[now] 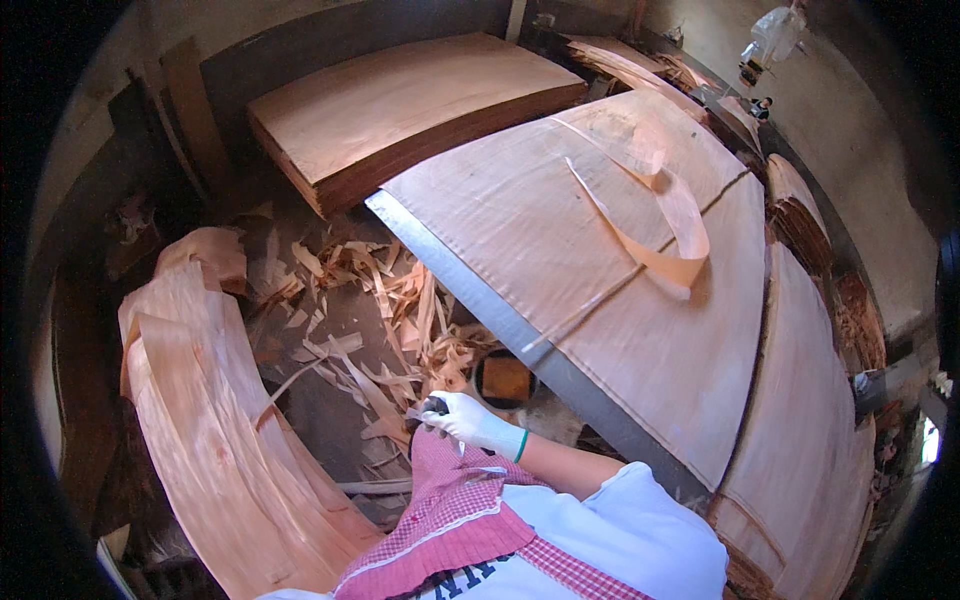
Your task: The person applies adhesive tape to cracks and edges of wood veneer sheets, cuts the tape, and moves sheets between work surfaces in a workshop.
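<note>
My right hand [470,422], in a white glove with a green cuff, is held in front of the pink checked apron [455,475]. Its fingers are curled closed round a small dark thing [436,405] that I cannot make out. My left hand is out of sight. To the right of the hand lies a broad pale wood veneer sheet [620,340] on a metal-edged table [480,305]. A curled veneer strip [690,215] rests on the sheet. At the left, long veneer sheets [215,430] hang or lie in a loose bundle.
A thick stack of veneer sheets [420,95] stands at the back. Veneer scraps [390,300] litter the floor beside the table. A dark round object with a yellowish top [505,379] sits by the table edge. More veneer piles [795,205] line the right wall.
</note>
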Motion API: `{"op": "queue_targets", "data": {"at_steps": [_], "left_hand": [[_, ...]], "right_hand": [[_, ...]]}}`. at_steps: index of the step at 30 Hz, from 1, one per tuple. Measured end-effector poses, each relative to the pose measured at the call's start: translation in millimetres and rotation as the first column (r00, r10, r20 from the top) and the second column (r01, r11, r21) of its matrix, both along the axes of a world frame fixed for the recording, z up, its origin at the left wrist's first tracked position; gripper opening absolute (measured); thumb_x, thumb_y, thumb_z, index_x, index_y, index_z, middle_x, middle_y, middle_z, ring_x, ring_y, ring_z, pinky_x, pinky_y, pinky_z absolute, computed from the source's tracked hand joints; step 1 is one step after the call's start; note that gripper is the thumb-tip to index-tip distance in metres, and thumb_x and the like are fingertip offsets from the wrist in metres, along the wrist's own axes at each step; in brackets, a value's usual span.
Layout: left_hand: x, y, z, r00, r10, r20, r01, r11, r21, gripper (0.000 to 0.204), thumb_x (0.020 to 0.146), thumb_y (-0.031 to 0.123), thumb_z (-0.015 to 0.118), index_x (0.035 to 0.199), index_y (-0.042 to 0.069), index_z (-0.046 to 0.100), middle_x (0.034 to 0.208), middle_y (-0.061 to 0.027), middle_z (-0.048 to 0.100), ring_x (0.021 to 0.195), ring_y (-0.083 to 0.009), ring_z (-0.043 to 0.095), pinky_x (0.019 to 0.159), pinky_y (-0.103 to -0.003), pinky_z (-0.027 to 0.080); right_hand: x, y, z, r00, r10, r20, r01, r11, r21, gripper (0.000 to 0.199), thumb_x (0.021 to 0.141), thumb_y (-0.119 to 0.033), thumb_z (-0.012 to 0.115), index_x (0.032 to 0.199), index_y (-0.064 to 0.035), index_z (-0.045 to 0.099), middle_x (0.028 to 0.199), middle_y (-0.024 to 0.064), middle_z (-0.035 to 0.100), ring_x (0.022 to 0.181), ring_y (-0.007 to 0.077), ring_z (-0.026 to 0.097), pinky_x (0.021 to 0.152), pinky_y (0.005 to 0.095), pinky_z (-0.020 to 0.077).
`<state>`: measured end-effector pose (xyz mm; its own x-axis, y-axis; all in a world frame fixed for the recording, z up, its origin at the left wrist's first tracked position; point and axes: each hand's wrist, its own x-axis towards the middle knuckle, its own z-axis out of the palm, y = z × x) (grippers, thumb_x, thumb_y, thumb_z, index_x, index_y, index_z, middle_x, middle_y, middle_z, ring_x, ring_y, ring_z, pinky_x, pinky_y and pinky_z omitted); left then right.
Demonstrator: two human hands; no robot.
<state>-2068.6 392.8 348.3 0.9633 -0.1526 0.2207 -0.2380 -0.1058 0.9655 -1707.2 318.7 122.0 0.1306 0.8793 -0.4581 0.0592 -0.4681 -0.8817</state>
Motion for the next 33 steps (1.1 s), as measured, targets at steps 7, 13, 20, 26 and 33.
{"op": "queue_targets", "data": {"at_steps": [7, 13, 20, 26, 33], "left_hand": [[11.7, 159.2, 68.5, 0.943, -0.239, 0.233, 0.076, 0.832, 0.549, 0.038, 0.068, 0.026, 0.072, 0.1, 0.006, 0.068, 0.101, -0.0098, 0.068, 0.106, -0.0288, 0.063, 0.1, -0.052, 0.037], [59.3, 299.3, 108.2, 0.95, -0.233, 0.209, 0.052, 0.775, 0.63, 0.039, 0.072, 0.027, 0.069, 0.105, 0.005, 0.065, 0.105, -0.0104, 0.066, 0.106, -0.027, 0.062, 0.097, -0.049, 0.039], [112.7, 459.6, 117.0, 0.919, -0.292, 0.264, 0.059, 0.766, 0.64, 0.041, 0.078, 0.028, 0.066, 0.111, 0.005, 0.061, 0.109, -0.011, 0.063, 0.105, -0.0249, 0.061, 0.094, -0.045, 0.041], [173.5, 627.9, 105.0, 0.843, -0.433, 0.319, 0.151, 0.759, 0.633, 0.043, 0.082, 0.029, 0.064, 0.116, 0.004, 0.058, 0.113, -0.0115, 0.061, 0.105, -0.0232, 0.06, 0.092, -0.041, 0.043], [292.6, 855.9, 123.3, 0.717, -0.551, 0.427, 0.352, 0.815, 0.461, 0.045, 0.087, 0.03, 0.061, 0.122, 0.003, 0.054, 0.117, -0.0121, 0.058, 0.105, -0.0211, 0.059, 0.089, -0.037, 0.045]], "right_hand": [[12.6, 160.4, -55.6, 0.995, 0.082, 0.051, -0.086, 0.993, 0.081, 0.018, 0.092, -0.021, 0.062, 0.095, -0.0027, 0.061, 0.08, 0.0045, 0.065, 0.066, 0.0112, 0.058, 0.06, 0.0268, 0.0473], [23.0, 339.8, -13.9, 0.99, 0.142, -0.001, -0.141, 0.985, 0.101, 0.018, 0.087, -0.02, 0.063, 0.088, -0.0018, 0.06, 0.074, 0.0108, 0.063, 0.066, 0.0192, 0.06, 0.063, 0.0338, 0.0469], [52.8, 500.1, -6.3, 0.985, 0.17, -0.026, -0.164, 0.975, 0.147, 0.019, 0.09, -0.018, 0.062, 0.092, 0.0009, 0.059, 0.08, 0.0105, 0.067, 0.071, 0.016, 0.062, 0.066, 0.0304, 0.0481], [122.4, 607.7, -33.7, 0.99, -0.118, -0.076, 0.126, 0.987, 0.103, 0.025, 0.093, -0.024, 0.061, 0.095, 0.0007, 0.059, 0.075, 0.0047, 0.063, 0.063, 0.011, 0.057, 0.056, 0.0273, 0.0467], [208.0, 731.3, -26.3, 0.716, -0.673, -0.185, 0.694, 0.714, 0.092, 0.016, 0.094, -0.019, 0.061, 0.098, -0.0033, 0.059, 0.079, 0.0041, 0.065, 0.059, 0.0082, 0.054, 0.054, 0.0225, 0.0428]]}}
